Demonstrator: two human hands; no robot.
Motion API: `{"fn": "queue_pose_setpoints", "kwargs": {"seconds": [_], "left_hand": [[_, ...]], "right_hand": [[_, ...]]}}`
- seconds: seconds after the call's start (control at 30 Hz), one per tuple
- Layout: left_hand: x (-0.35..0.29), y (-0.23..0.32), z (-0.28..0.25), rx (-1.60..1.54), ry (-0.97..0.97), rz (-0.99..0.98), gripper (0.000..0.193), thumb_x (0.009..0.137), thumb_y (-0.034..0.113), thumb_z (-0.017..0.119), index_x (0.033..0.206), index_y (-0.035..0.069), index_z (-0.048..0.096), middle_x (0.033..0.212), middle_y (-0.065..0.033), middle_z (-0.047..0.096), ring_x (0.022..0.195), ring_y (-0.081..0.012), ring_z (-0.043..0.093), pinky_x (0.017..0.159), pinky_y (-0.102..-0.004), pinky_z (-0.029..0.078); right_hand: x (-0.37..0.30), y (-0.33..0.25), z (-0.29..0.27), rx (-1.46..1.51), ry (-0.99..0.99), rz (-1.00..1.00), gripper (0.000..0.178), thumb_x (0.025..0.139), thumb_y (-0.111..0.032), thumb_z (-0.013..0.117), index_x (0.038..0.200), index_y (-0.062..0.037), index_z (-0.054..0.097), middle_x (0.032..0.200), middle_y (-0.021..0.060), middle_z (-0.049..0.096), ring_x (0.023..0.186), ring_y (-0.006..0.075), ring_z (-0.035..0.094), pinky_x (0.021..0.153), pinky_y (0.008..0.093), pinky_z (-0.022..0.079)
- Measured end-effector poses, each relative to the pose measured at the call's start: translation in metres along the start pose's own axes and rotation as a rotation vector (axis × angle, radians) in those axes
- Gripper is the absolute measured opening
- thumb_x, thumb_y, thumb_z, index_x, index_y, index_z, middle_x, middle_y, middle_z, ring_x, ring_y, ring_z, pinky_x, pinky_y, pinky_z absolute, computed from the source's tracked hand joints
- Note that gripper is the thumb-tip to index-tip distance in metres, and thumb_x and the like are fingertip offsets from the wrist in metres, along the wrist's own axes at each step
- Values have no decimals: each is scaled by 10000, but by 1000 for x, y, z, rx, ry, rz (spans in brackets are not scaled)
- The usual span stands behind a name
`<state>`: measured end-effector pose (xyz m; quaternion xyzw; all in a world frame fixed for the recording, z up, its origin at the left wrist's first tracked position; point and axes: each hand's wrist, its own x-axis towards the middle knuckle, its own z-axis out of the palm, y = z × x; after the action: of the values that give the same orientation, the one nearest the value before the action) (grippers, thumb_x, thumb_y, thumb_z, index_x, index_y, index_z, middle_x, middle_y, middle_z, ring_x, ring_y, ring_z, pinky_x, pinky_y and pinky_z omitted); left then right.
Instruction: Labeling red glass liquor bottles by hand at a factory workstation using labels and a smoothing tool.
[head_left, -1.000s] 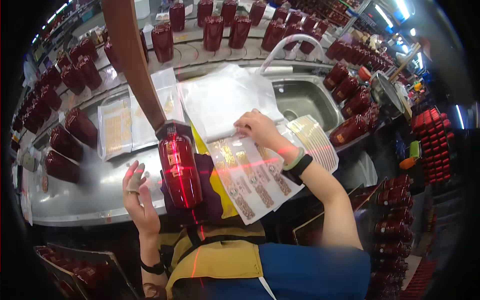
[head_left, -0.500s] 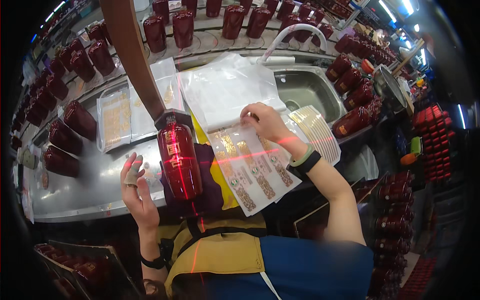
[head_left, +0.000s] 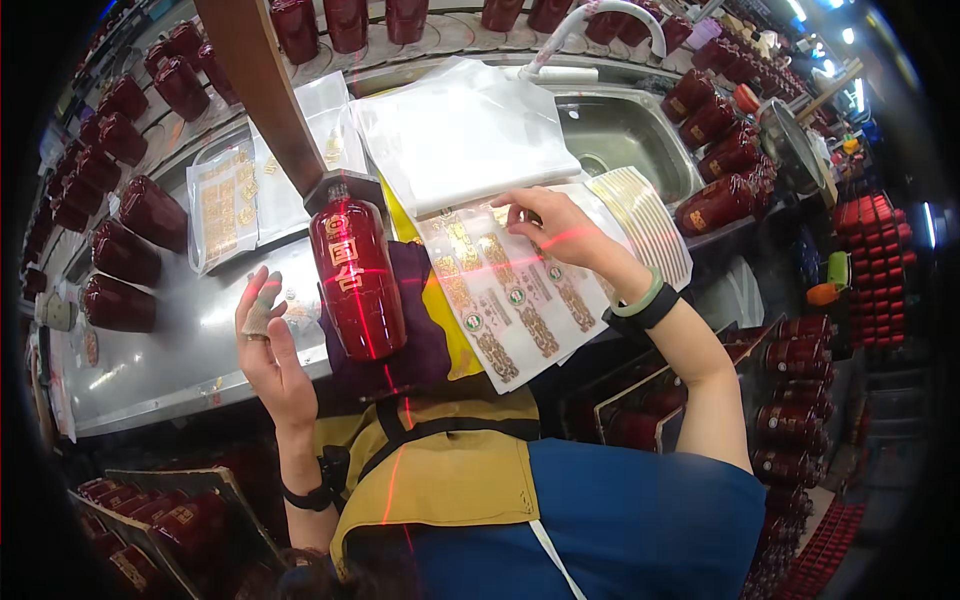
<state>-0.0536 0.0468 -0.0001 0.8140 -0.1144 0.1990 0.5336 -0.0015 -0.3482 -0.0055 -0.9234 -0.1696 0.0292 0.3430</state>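
Red bottle [head_left: 357,282] stands mid-frame, long axis vertical, betw. both hands. Right hand [head_left: 560,228] fingers pinch at label sheet [head_left: 510,295] to its right; left hand [head_left: 268,345], nearer, loosely open, holds nothing.

Your left hand [head_left: 268,345] is raised near the tabletop's front edge, palm facing right, fingers upright and loosely together, grip empty. Your right hand [head_left: 556,226] reaches forward, wrist bent, fingertips [head_left: 512,204] curled down and pinching.
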Motion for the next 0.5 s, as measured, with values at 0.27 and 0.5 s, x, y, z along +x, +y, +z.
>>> {"fn": "queue_pose_setpoints", "kwargs": {"seconds": [0.27,0.5], "left_hand": [[-1,-1,-2,18,-6,-10,421,1096,239,424,1372,-46,566,1456,-178,539,1289,-279,576,1018,-392,482],[0,-2,-1,-10,-2,-44,423,1094,246,421,1369,-36,573,1455,-175,541,1285,-277,576,1024,-395,482]], "right_hand": [[-13,-3,5,11,-69,93,319,863,-44,696,1179,-69,669,914,111,709,867,283,672,801,384,530],[0,16,-17,-129,95,93,212,877,-176,745,1064,-78,733,958,114,685,888,296,674,786,387,538]]}}
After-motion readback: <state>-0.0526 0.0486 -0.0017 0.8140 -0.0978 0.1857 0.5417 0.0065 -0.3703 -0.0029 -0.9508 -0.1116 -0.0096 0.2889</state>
